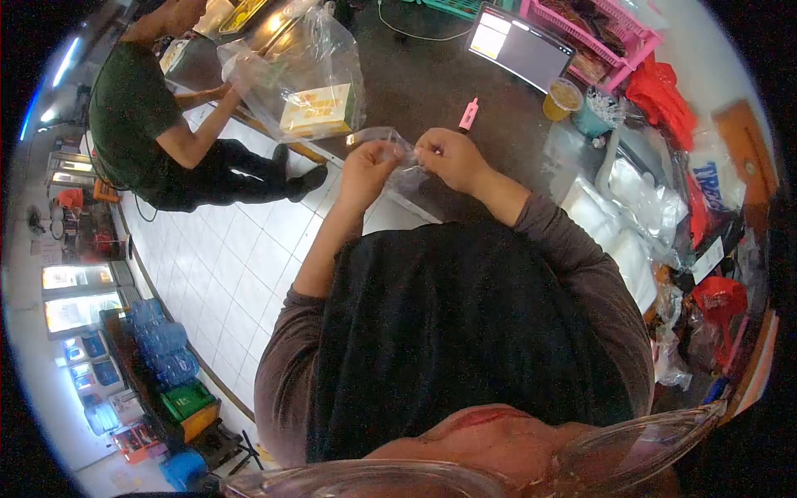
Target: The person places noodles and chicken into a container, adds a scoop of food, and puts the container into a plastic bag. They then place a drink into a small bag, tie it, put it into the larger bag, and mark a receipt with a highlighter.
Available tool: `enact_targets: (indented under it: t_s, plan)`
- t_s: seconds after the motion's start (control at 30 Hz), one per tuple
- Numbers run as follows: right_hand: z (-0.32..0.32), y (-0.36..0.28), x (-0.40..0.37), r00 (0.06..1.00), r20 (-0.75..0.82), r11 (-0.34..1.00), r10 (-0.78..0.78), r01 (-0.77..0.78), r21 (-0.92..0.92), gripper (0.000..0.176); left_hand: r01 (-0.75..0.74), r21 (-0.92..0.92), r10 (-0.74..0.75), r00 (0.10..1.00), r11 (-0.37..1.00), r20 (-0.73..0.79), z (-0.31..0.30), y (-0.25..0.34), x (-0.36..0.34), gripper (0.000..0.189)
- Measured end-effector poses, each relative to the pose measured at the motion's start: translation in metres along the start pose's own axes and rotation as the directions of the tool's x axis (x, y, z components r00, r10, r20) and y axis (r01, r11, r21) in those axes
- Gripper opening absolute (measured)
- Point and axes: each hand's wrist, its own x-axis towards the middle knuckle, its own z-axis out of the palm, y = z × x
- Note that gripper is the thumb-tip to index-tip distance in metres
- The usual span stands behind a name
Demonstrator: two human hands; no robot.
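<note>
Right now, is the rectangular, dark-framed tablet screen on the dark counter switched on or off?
On: the tablet screen is lit, showing bright white panels on its left and a grey area on its right.

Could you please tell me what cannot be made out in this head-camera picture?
All in the head view:
Clear plastic bag: the parts gripped are hidden by the fingers of the left hand and right hand.
Yellow-and-white box: its lettering is too small and blurred.
Tablet: the on-screen text is too small.
Pink basket: its far part is cut off by the top edge.
</note>
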Motion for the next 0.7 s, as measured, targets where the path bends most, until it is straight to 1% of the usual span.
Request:
enact_targets:
  t_s: [0.07,0.1,0.2,0.3,0.4,0.43,0.47,0.5,0.6,0.7]
  plan:
    - [0.002,-0.005,-0.001,0.983,0.069,0.965,-0.173,0.183,-0.189,0.019,0.02,0.1,0.001,0.979,0.995,-0.203,-0.002,-0.001,0.005,0.013]
    - [0.003,-0.007,0.0,0.961,0.114,0.921,-0.252,0.274,-0.275,0.019,0.01,0.142,0.021,0.977,0.99,-0.214,-0.004,-0.001,0.006,0.016]
    - [0.008,-0.005,0.0,0.903,0.204,0.82,-0.378,0.429,-0.378,0.017,-0.012,0.271,0.077,0.969,0.963,-0.234,-0.008,0.0,0.006,0.023]
    - [0.01,-0.009,0.0,0.908,0.247,0.828,-0.339,0.413,-0.379,0.016,-0.041,0.309,0.12,0.963,0.95,-0.241,-0.005,0.017,0.004,0.027]
    - [0.01,-0.014,-0.001,0.912,0.24,0.838,-0.332,0.402,-0.368,0.017,-0.033,0.116,0.054,0.982,0.993,-0.179,-0.008,-0.004,0.011,0.027]
    - [0.011,-0.012,-0.002,0.921,0.22,0.847,-0.322,0.384,-0.367,0.017,0.021,-0.066,-0.028,0.994,0.998,-0.11,-0.01,-0.007,0.011,0.026]
    - [0.011,-0.007,-0.004,0.929,0.2,0.856,-0.311,0.365,-0.365,0.017,0.088,-0.242,-0.097,0.995,0.966,-0.026,-0.012,-0.009,0.011,0.026]
    - [0.011,-0.004,-0.004,0.936,0.18,0.864,-0.301,0.348,-0.363,0.017,0.163,-0.404,-0.148,0.987,0.9,0.068,-0.013,-0.01,0.011,0.026]
    - [0.005,-0.019,-0.006,0.984,0.003,0.921,-0.18,0.169,-0.35,0.018,0.155,-0.289,-0.117,0.982,0.945,0.146,-0.009,0.03,-0.002,0.024]
    - [0.003,-0.013,-0.002,0.975,-0.007,0.914,-0.221,0.205,-0.351,0.016,0.146,-0.212,-0.093,0.967,0.966,0.239,-0.003,0.03,-0.005,0.019]
